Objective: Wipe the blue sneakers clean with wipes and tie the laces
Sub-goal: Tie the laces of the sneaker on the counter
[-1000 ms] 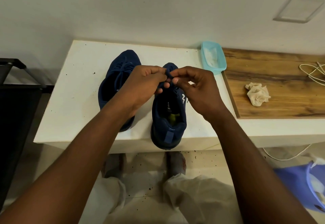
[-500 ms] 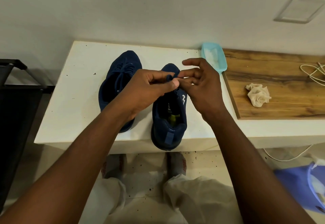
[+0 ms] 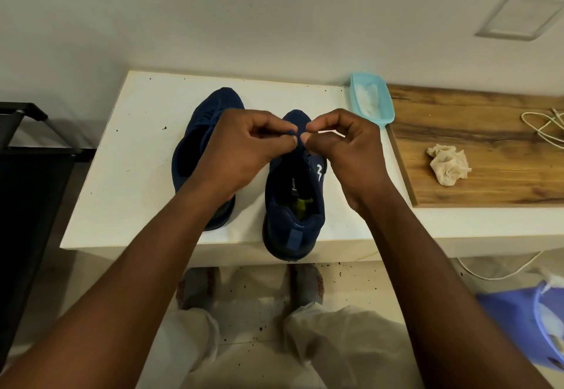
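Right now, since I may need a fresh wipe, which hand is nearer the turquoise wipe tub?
Right. The right hand pinches lace just left of the tub; the left hand sits farther left.

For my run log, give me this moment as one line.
step: tying | left hand: pinches lace | right hand: pinches lace | shoe: right-side blue sneaker | crumpled wipe: on wooden board

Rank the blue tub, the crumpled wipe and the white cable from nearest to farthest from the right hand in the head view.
1. Blue tub, just behind and right of the right hand, which pinches a lace.
2. Crumpled wipe, farther right on the wooden board.
3. White cable, at the board's far right edge.
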The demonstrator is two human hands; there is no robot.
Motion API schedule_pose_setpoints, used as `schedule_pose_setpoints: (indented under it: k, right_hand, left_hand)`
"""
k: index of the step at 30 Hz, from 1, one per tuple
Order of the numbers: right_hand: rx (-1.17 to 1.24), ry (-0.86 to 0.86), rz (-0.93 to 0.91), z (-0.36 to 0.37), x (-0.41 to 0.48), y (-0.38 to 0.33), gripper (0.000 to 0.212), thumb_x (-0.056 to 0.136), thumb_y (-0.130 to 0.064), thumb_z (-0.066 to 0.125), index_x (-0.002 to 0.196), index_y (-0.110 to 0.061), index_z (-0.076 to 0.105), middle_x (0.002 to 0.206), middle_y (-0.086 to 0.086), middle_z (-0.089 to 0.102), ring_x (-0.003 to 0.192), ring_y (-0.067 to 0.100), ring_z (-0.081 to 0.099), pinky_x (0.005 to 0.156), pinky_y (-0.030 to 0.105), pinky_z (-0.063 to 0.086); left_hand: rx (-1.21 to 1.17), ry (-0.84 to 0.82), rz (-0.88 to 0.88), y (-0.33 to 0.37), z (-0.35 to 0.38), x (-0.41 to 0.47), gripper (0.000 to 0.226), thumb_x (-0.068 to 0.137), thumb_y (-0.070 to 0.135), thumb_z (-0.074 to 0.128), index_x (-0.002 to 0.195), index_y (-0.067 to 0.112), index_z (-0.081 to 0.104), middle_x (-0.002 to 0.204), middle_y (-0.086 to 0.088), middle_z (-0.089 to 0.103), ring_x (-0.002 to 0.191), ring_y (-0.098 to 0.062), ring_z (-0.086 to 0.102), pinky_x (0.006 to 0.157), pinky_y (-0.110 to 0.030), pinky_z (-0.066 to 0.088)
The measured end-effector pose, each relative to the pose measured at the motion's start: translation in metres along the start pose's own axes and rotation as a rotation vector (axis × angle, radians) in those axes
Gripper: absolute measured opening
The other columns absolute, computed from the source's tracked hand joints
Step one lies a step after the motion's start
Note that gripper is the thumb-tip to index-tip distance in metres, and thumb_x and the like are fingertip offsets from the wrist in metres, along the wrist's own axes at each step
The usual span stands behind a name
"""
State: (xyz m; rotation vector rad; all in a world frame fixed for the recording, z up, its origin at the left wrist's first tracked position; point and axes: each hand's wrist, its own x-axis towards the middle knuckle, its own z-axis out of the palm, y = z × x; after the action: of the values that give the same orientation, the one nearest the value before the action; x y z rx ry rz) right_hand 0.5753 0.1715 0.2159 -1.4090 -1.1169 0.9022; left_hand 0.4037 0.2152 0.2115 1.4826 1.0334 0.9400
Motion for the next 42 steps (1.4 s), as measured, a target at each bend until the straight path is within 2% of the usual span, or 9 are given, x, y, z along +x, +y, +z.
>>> schedule_pose_setpoints:
  k: [2, 5, 9, 16, 22, 27, 31, 36, 42]
  right_hand:
    - [0.107, 0.027, 0.11, 0.0, 0.001, -0.002, 0.013, 0.087, 0.002, 0.068, 0.098, -0.004, 0.072, 0.095, 0.012, 0.073, 0.084, 0.022, 0.071, 0.078, 0.033, 0.059]
    - [0.203, -0.041, 0.261, -0.005, 0.002, -0.003, 0.019, 0.099, -0.011, 0.058, 0.111, -0.005, 0.071, 0.104, 0.011, 0.075, 0.096, 0.026, 0.073, 0.083, 0.035, 0.059]
    - [0.117, -0.22, 0.307, -0.008, 0.001, -0.004, 0.026, 0.1, -0.028, 0.059, 0.103, -0.008, 0.075, 0.099, 0.014, 0.072, 0.09, 0.019, 0.069, 0.079, 0.03, 0.055]
    - [-0.1, -0.215, 0.284, -0.013, 0.0, -0.007, 0.036, 0.1, -0.045, 0.054, 0.094, -0.015, 0.072, 0.085, 0.002, 0.067, 0.081, 0.012, 0.061, 0.077, 0.034, 0.055]
    - [-0.084, 0.039, 0.413, -0.016, 0.004, -0.003, 0.035, 0.106, -0.039, 0.041, 0.093, -0.014, 0.062, 0.084, 0.002, 0.059, 0.079, 0.015, 0.057, 0.072, 0.029, 0.053]
    - [-0.037, 0.113, 0.512, -0.014, 0.007, 0.006, 0.032, 0.106, -0.032, 0.041, 0.091, -0.013, 0.062, 0.083, 0.003, 0.058, 0.081, 0.016, 0.058, 0.074, 0.031, 0.052]
    - [0.128, 0.129, 0.497, -0.014, 0.007, 0.01, 0.033, 0.107, -0.036, 0.042, 0.096, -0.013, 0.063, 0.091, 0.005, 0.069, 0.088, 0.018, 0.068, 0.079, 0.034, 0.058]
    - [0.474, 0.026, 0.387, -0.007, 0.005, 0.008, 0.031, 0.108, -0.037, 0.037, 0.102, -0.012, 0.056, 0.109, 0.014, 0.074, 0.105, 0.027, 0.071, 0.096, 0.044, 0.055]
    - [0.554, 0.081, 0.443, 0.002, 0.005, 0.006, 0.03, 0.105, -0.038, 0.044, 0.092, -0.017, 0.061, 0.081, 0.002, 0.069, 0.091, 0.019, 0.071, 0.085, 0.036, 0.055]
  left_hand:
    - [0.188, 0.037, 0.188, -0.002, 0.002, -0.002, 0.014, 0.084, 0.006, 0.079, 0.096, 0.012, 0.079, 0.088, 0.006, 0.076, 0.078, -0.005, 0.072, 0.07, -0.019, 0.056]
    - [0.354, 0.124, 0.454, -0.006, 0.006, -0.003, 0.013, 0.083, 0.001, 0.076, 0.095, 0.007, 0.078, 0.097, 0.001, 0.073, 0.087, -0.009, 0.07, 0.08, -0.025, 0.058]
    - [0.409, 0.208, 0.559, -0.01, 0.015, -0.007, 0.01, 0.085, -0.001, 0.075, 0.094, 0.003, 0.076, 0.099, -0.004, 0.072, 0.091, -0.01, 0.068, 0.082, -0.027, 0.057]
    - [0.339, 0.211, 0.404, -0.011, 0.015, -0.009, 0.01, 0.087, 0.017, 0.08, 0.095, 0.012, 0.075, 0.097, 0.004, 0.07, 0.092, -0.012, 0.068, 0.072, -0.023, 0.058]
    - [0.337, 0.12, 0.007, 0.002, -0.018, -0.004, 0.016, 0.083, 0.032, 0.083, 0.085, 0.017, 0.077, 0.075, 0.011, 0.074, 0.072, 0.001, 0.07, 0.065, -0.01, 0.05]
    - [0.232, -0.075, -0.296, 0.005, -0.044, -0.001, 0.02, 0.082, 0.026, 0.083, 0.088, 0.009, 0.076, 0.08, -0.002, 0.078, 0.081, -0.016, 0.077, 0.087, -0.043, 0.062]
    - [0.121, -0.032, -0.306, 0.006, -0.038, -0.002, 0.02, 0.087, 0.023, 0.079, 0.093, 0.006, 0.072, 0.087, -0.005, 0.078, 0.087, -0.018, 0.077, 0.087, -0.039, 0.062]
    - [-0.409, -0.062, -0.301, 0.005, -0.005, -0.004, 0.019, 0.101, 0.026, 0.06, 0.108, 0.009, 0.058, 0.113, -0.003, 0.076, 0.108, -0.017, 0.073, 0.1, -0.038, 0.053]
    - [-0.629, 0.04, -0.365, -0.005, 0.011, -0.002, 0.018, 0.104, 0.032, 0.054, 0.109, 0.015, 0.057, 0.102, 0.002, 0.077, 0.1, -0.009, 0.072, 0.09, -0.029, 0.05]
